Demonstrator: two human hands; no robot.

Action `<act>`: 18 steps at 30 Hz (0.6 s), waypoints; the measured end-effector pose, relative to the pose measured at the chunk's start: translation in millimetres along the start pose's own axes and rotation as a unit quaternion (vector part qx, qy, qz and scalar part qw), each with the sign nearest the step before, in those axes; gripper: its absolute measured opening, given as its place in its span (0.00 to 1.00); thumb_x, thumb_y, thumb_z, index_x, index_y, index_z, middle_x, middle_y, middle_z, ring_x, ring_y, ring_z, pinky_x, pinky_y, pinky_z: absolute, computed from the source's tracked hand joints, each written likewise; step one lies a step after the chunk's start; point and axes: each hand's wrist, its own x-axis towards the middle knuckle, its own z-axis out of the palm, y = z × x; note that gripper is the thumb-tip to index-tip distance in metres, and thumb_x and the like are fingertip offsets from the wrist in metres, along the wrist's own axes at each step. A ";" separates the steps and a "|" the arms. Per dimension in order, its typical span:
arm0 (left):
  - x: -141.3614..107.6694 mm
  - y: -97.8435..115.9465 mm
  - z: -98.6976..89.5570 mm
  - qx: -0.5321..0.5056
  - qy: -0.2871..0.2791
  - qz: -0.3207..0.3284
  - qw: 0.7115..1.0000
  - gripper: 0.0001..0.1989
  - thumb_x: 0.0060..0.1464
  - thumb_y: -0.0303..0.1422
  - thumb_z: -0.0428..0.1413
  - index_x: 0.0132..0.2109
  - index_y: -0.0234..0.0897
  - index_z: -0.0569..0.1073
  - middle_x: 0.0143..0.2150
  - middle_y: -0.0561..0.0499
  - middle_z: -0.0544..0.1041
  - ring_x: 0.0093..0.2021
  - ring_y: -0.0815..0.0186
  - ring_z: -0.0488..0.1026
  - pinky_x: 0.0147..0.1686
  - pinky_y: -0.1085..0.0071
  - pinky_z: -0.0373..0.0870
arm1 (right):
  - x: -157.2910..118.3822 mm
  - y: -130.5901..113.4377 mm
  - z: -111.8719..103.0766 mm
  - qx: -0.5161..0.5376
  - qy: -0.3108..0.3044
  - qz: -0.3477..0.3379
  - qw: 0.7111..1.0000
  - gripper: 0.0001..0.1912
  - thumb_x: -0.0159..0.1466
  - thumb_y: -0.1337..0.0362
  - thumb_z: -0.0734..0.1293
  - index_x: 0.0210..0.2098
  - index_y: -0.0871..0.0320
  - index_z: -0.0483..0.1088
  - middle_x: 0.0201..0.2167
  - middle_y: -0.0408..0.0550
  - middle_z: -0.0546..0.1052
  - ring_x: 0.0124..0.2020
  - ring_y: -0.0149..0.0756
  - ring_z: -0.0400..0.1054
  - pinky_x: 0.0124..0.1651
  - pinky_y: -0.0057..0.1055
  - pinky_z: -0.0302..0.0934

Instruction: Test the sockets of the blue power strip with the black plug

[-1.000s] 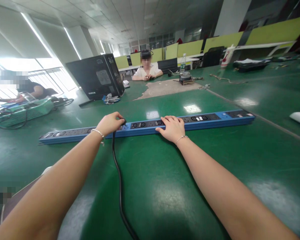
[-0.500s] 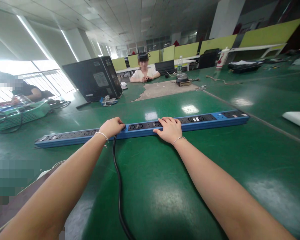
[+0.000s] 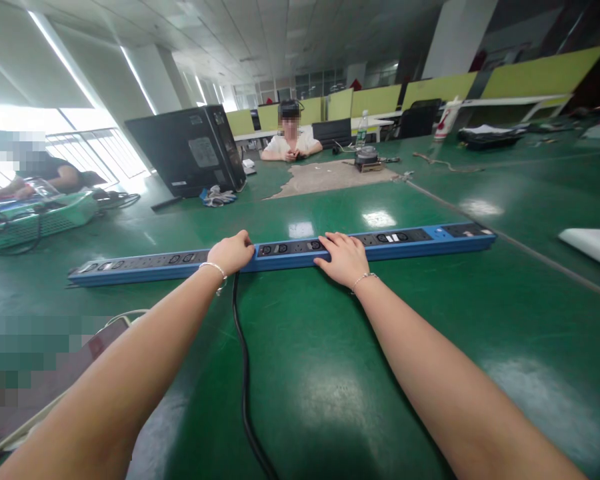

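Note:
A long blue power strip point(image 3: 280, 263) with black socket panels lies across the green table. My left hand point(image 3: 231, 251) is closed at its middle, thumb and fingers bent together over a spot just left of several sockets. What those fingers pinch is hidden. From beneath this hand a black cable point(image 3: 244, 360) runs down toward me; its upper end is out of sight. My right hand point(image 3: 345, 259) rests on the strip farther right, fingers spread over the top and thumb at the near edge.
A black computer case point(image 3: 190, 153) stands back left, a glove point(image 3: 217, 197) beside it. At left are a green basket point(image 3: 65, 217) and a seated person; another person sits across the table. A white object point(image 3: 593, 247) lies far right, a flat tablet-like thing point(image 3: 87, 357) near left.
My left hand has shifted slightly right along the strip and its fingertips are more bent in. The right hand stays on the strip. The view has tilted a little.

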 end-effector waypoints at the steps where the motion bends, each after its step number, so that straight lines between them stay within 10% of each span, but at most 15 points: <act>1: 0.1 -0.3 0.0 -0.003 -0.001 0.002 1.000 0.17 0.52 0.42 0.45 0.44 0.41 0.70 0.40 0.42 0.78 0.42 0.52 0.75 0.40 0.62 0.68 | -0.5 0.3 0.2 0.001 0.001 0.001 1.000 0.27 0.60 0.51 0.63 0.56 0.53 0.66 0.59 0.49 0.66 0.59 0.43 0.55 0.59 0.43 0.45; 10: -9.9 20.3 -36.0 -0.140 0.105 -0.043 0.984 0.15 0.52 0.42 0.48 0.42 0.41 0.72 0.38 0.46 0.78 0.39 0.58 0.74 0.37 0.66 0.68 | 0.5 -4.0 3.7 0.013 0.012 0.021 1.000 0.26 0.59 0.52 0.65 0.55 0.51 0.66 0.58 0.48 0.67 0.59 0.43 0.55 0.58 0.44 0.45; 18: 6.1 86.6 -23.9 -0.182 -0.001 0.022 0.983 0.11 0.47 0.38 0.53 0.37 0.38 0.73 0.34 0.47 0.79 0.36 0.62 0.74 0.37 0.68 0.67 | 0.0 -4.8 2.1 0.024 0.019 0.024 0.999 0.25 0.59 0.53 0.65 0.55 0.51 0.67 0.57 0.48 0.68 0.59 0.43 0.55 0.58 0.44 0.44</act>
